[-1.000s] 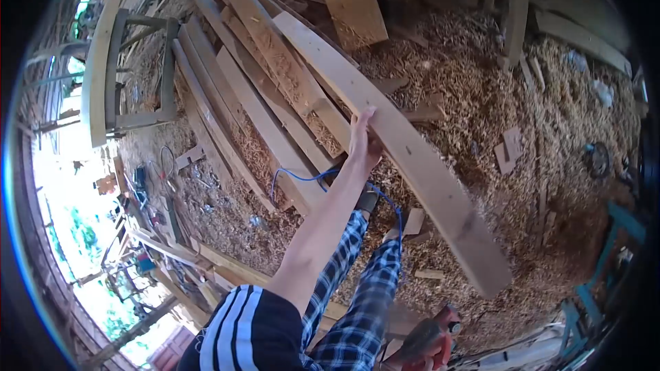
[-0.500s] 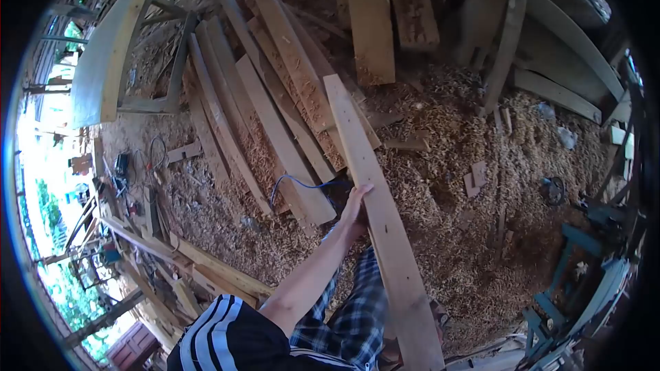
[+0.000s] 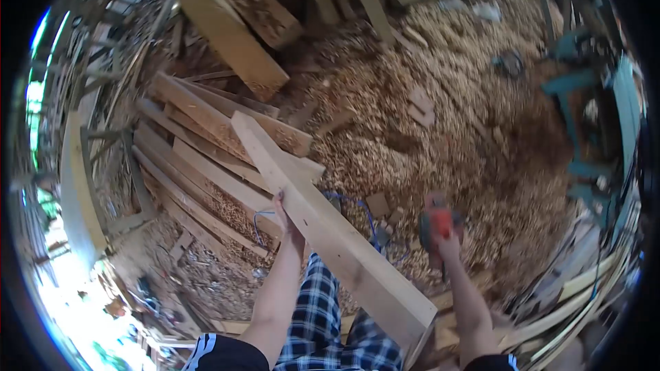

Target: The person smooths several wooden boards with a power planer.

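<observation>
My left hand is closed on the left edge of a long, thick wooden plank. The plank slants from the pile of boards down to the right, in front of my legs, with its near end tilted up toward me. Off to the right of the plank, my right hand grips the red handle of an electric planer. The planer is blurred and held apart from the plank, above the shavings. A blue cord shows between the plank and the planer.
Several long boards lie side by side at the left. Thick timber beams rest beyond them. Wood shavings cover the ground. A teal metal frame stands at the right, and thin strips lie at the lower right.
The view has turned to the right. My right hand has come into view with the planer. My left hand still holds the plank, which now slants more across my legs.
</observation>
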Demonstrator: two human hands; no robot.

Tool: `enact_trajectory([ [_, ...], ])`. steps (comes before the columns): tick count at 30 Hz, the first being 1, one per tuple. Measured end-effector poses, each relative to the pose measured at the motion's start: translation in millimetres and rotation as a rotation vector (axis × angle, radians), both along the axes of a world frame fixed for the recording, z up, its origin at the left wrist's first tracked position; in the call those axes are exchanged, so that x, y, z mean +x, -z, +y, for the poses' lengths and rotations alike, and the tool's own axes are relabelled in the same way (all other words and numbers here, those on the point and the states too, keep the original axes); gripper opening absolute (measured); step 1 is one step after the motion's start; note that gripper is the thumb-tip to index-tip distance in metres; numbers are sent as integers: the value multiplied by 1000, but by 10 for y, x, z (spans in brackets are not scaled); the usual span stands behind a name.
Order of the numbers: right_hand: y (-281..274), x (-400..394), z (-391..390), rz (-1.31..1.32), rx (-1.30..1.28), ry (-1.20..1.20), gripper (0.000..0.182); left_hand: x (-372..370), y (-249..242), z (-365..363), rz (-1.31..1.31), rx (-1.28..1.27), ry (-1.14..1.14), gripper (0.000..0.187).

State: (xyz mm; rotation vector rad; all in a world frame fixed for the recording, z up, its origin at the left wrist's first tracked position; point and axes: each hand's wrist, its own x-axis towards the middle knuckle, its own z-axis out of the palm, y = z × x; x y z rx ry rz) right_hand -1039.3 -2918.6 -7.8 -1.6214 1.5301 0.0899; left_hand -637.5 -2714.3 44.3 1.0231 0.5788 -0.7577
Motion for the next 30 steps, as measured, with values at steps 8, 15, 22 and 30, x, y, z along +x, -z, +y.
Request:
enact_trajectory([
  [8, 940, 781, -267, 66, 63, -81, 39, -823, 464, 844, 185, -330, -44, 48],
  [15, 1220, 891, -200, -180, 206, -27, 28, -632, 1054, 224, 430, -1143, -237, 32],
  [22, 1216, 1064, -97, -132, 230, -86, 22, -525, 929, -63, 619, -1408, -320, 27],
  [30, 1063, 1469, 257, -37, 118, -68, 14, -666, 1064, 69, 572, -441, -104, 39],
])
